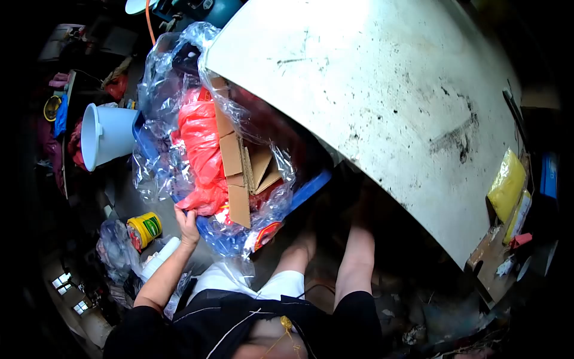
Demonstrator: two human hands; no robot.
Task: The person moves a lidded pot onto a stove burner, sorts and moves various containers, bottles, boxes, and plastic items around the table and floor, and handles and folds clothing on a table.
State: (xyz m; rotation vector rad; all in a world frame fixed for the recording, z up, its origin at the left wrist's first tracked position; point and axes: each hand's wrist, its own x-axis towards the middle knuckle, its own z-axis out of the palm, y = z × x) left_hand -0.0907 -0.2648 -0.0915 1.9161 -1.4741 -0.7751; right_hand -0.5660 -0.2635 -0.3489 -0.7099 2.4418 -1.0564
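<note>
My left hand point(188, 226) is closed at the near left corner of a blue container point(308, 190), its fingers round the rim beside a red plastic bag point(202, 146). Clear plastic film point(158, 66) lines and overhangs the container. Folded brown cardboard point(234, 157) stands inside, to the right of the red bag. A red round-edged packet point(266, 236) shows through the film at the near edge. My right forearm reaches forward into dark shadow beneath the edge of a large white, stained board point(371, 90); the fingers of that hand are hidden.
Left of the container is a pale blue bucket point(107, 136) on its side. A yellow tub point(144, 230) and crumpled clear bags point(115, 251) lie nearer me. At the right, a yellow packet point(506, 185) rests by a wooden ledge point(493, 269). A teal cylinder point(222, 12) is at the top.
</note>
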